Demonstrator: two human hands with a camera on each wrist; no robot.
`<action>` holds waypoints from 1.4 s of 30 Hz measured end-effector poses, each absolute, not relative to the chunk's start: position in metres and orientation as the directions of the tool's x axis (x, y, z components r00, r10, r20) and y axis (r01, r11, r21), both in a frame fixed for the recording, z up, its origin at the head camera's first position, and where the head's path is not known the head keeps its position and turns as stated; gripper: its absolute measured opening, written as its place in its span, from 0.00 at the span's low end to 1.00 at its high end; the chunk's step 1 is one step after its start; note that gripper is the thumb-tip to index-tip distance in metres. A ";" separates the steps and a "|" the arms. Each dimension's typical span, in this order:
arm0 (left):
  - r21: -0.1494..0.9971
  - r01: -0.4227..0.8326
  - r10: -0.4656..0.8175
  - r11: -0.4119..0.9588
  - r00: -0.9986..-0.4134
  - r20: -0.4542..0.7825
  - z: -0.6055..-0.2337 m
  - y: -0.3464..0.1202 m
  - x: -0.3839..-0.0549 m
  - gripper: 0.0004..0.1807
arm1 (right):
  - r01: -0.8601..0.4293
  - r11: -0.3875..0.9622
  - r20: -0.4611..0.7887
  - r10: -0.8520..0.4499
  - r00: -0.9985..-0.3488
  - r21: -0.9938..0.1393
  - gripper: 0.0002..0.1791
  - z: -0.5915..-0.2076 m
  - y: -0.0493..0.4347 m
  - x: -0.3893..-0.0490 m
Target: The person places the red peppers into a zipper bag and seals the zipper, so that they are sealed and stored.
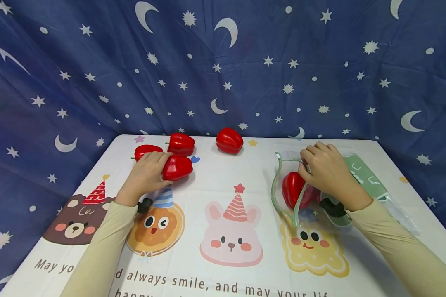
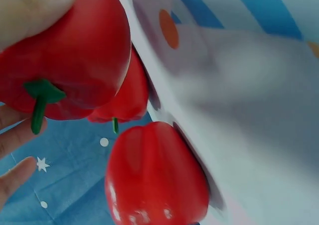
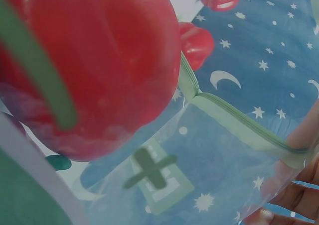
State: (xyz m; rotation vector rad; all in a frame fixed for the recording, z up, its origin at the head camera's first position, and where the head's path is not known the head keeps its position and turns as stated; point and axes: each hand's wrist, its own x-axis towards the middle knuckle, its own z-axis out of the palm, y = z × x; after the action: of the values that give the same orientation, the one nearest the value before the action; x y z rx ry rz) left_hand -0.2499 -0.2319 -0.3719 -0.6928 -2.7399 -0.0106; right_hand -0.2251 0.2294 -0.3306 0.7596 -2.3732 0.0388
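Left hand (image 2: 30,12): at the left edge, and it's gripping!
Held pepper (image 2: 75,51): upper left, green stem (image 2: 41,103) down!
Middle pepper (image 2: 132,93): peeking from behind!
Lower pepper (image 2: 154,175): bottom centre, gleaming!
Cloth (image 2: 72,175): starry, lower left.

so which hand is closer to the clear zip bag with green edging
Right. The right hand grips the rim of the clear zip bag; the left hand is well off to the left, holding a red bell pepper.
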 end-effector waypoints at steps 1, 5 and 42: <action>-0.072 0.471 0.469 0.879 -0.829 0.306 -0.372 -0.231 -0.250 0.50 | -0.530 0.833 0.586 -0.512 -0.629 0.159 0.06 -0.331 0.229 -0.225; -0.077 0.495 0.492 0.865 -0.809 0.321 -0.370 -0.226 -0.250 0.50 | -0.531 0.832 0.586 -0.514 -0.626 0.161 0.06 -0.331 0.229 -0.226; -0.164 0.623 0.608 0.765 -0.613 0.505 -0.371 -0.147 -0.244 0.42 | -0.536 0.830 0.579 -0.514 -0.632 0.152 0.05 -0.329 0.229 -0.225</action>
State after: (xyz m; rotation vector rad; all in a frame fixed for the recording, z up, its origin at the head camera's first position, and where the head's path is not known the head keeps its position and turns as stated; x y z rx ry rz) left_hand -0.2439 -0.1469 -0.3714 -0.9211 -2.4131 -0.0379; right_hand -0.2252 0.2291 -0.3288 0.7663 -2.3796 0.0459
